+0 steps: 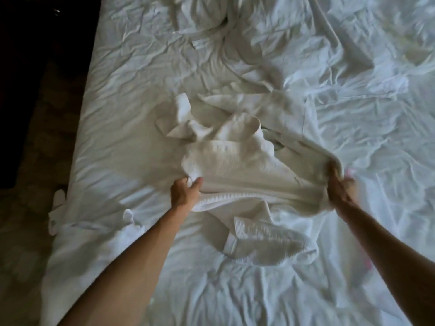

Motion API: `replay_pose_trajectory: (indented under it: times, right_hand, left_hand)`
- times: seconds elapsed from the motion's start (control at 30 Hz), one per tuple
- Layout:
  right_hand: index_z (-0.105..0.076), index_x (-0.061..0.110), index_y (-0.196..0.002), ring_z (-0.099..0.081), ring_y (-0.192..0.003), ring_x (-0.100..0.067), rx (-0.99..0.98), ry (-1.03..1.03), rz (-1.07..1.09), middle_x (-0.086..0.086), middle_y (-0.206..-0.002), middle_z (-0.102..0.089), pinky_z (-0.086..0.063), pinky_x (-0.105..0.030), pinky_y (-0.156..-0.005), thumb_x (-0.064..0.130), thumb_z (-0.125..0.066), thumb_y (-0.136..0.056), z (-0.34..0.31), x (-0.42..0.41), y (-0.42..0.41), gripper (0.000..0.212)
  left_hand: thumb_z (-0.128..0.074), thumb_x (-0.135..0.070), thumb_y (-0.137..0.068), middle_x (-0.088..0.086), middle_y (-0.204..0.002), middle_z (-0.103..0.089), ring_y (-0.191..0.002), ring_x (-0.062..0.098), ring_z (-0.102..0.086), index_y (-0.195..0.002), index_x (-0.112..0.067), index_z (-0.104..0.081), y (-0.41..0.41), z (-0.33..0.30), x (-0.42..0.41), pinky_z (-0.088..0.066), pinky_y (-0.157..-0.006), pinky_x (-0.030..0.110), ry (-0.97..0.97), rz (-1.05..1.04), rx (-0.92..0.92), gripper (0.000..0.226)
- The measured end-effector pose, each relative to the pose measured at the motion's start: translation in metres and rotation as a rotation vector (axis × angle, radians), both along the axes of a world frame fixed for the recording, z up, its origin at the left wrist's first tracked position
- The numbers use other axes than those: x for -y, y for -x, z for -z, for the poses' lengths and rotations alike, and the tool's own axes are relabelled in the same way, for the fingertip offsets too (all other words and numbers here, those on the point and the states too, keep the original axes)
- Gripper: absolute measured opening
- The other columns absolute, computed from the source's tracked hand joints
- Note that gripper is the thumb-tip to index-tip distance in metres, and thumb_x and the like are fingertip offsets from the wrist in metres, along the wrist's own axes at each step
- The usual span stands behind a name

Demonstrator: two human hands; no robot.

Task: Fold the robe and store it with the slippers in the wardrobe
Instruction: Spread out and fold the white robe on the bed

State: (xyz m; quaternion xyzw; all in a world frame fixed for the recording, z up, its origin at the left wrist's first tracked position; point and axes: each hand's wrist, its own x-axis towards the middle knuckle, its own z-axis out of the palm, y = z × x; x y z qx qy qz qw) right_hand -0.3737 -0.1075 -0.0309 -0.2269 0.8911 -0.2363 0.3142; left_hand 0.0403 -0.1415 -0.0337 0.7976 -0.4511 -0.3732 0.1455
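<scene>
A white waffle-weave robe (237, 165) lies crumpled on the bed in the middle of the view. My left hand (186, 191) grips its left edge, and my right hand (341, 184) pinches its right edge, so the cloth is stretched between them. A sleeve (268, 241) hangs loose below my hands, toward me. At the bed's left edge, a white slipper (57, 205) rests partly off the mattress. A white belt-like strip (89, 225) trails from there across the sheet. The wardrobe is not in view.
The bed (353, 267) is covered with a wrinkled white sheet. A second heap of white cloth with long straps (211, 22) lies at the far end. Dark patterned floor (28, 161) runs along the left side of the bed.
</scene>
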Motion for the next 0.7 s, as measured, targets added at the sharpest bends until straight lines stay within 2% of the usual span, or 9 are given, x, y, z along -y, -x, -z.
replay_pose_trajectory:
  times: [0.07, 0.17, 0.27, 0.37, 0.43, 0.5, 0.57, 0.63, 0.7]
  right_hand:
    - [-0.058, 0.024, -0.132, -0.061, -0.112, -0.041, 0.032, -0.025, 0.122, -0.018, -0.122, -0.065, -0.049, -0.051, -0.096, 0.101, -0.033, -0.064, 0.007, -0.048, -0.012, 0.105]
    - [-0.065, 0.011, -0.090, -0.061, -0.090, -0.036, 0.097, -0.124, 0.277, -0.016, -0.097, -0.063, -0.049, -0.044, -0.081, 0.092, -0.040, -0.074, 0.000, -0.086, -0.035, 0.087]
    - [-0.062, 0.007, -0.109, -0.061, -0.101, -0.038, -0.003, -0.038, 0.222, -0.019, -0.107, -0.063, -0.049, -0.046, -0.088, 0.085, -0.044, -0.074, -0.007, -0.083, -0.040, 0.088]
    - [-0.053, 0.011, -0.124, -0.049, -0.116, -0.034, -0.330, 0.216, 0.003, -0.017, -0.121, -0.052, -0.039, -0.046, -0.098, 0.060, -0.059, -0.071, -0.027, -0.057, -0.047, 0.072]
    - [-0.053, 0.015, -0.123, -0.047, -0.116, -0.030, -0.484, 0.410, -0.256, -0.010, -0.122, -0.051, -0.037, -0.046, -0.101, 0.043, -0.069, -0.078, -0.045, -0.025, -0.066, 0.055]
    - [-0.056, 0.013, -0.120, -0.053, -0.108, -0.027, -0.482, 0.469, -0.504, -0.008, -0.117, -0.057, -0.044, -0.044, -0.094, 0.036, -0.068, -0.082, -0.053, 0.016, -0.095, 0.046]
    - [-0.054, 0.012, -0.125, -0.059, -0.100, -0.020, -0.299, 0.284, -0.607, -0.004, -0.111, -0.063, -0.049, -0.037, -0.084, 0.049, -0.067, -0.083, -0.047, 0.060, -0.123, 0.057]
    - [-0.056, 0.010, -0.127, -0.065, -0.096, -0.019, -0.104, -0.005, -0.604, -0.002, -0.101, -0.069, -0.052, -0.035, -0.083, 0.070, -0.060, -0.077, -0.037, 0.096, -0.145, 0.078]
    - [-0.065, 0.004, -0.115, -0.069, -0.093, -0.027, -0.061, -0.133, -0.656, -0.010, -0.097, -0.073, -0.055, -0.034, -0.082, 0.062, -0.058, -0.084, -0.033, 0.122, -0.166, 0.066]
  left_hand:
    - [-0.068, -0.048, -0.088, 0.012, -0.077, -0.072, -0.079, 0.031, -0.069, -0.076, -0.004, -0.068, 0.003, 0.011, -0.037, -0.049, -0.066, 0.034, -0.104, 0.044, 0.034, 0.045]
    - [-0.065, -0.052, -0.087, 0.015, -0.097, -0.074, -0.095, 0.036, -0.069, -0.091, -0.007, -0.071, 0.004, 0.015, -0.075, -0.049, -0.072, 0.034, -0.220, 0.098, 0.102, 0.045]
    - [-0.067, -0.045, -0.085, 0.013, -0.111, -0.072, -0.107, 0.035, -0.065, -0.103, -0.013, -0.070, 0.005, 0.006, -0.079, -0.049, -0.080, 0.035, -0.225, 0.111, 0.137, 0.038]
    - [-0.073, -0.030, -0.073, 0.014, -0.126, -0.059, -0.117, 0.037, -0.054, -0.127, -0.010, -0.054, 0.009, -0.007, -0.062, -0.044, -0.093, 0.042, 0.042, 0.168, 0.268, 0.060]
    - [-0.077, -0.032, -0.069, 0.018, -0.134, -0.051, -0.122, 0.038, -0.050, -0.137, -0.003, -0.045, 0.023, -0.016, -0.042, -0.043, -0.097, 0.046, 0.335, 0.311, 0.350, 0.081]
    - [-0.077, -0.045, -0.072, 0.018, -0.143, -0.046, -0.131, 0.035, -0.045, -0.144, -0.003, -0.040, 0.049, -0.028, -0.023, -0.039, -0.105, 0.045, 0.492, 0.490, 0.323, 0.092]
    - [-0.072, -0.064, -0.073, 0.016, -0.148, -0.043, -0.136, 0.033, -0.041, -0.149, -0.005, -0.034, 0.081, -0.037, -0.013, -0.032, -0.113, 0.046, 0.428, 0.683, 0.297, 0.103]
    - [-0.069, -0.072, -0.072, 0.015, -0.148, -0.047, -0.135, 0.032, -0.045, -0.154, -0.009, -0.025, 0.109, -0.041, -0.018, -0.028, -0.116, 0.048, 0.227, 0.815, 0.256, 0.113]
    - [-0.071, -0.063, -0.079, 0.013, -0.132, -0.062, -0.121, 0.032, -0.059, -0.143, -0.010, -0.043, 0.123, -0.041, -0.028, -0.039, -0.106, 0.043, 0.095, 0.889, 0.252, 0.087]
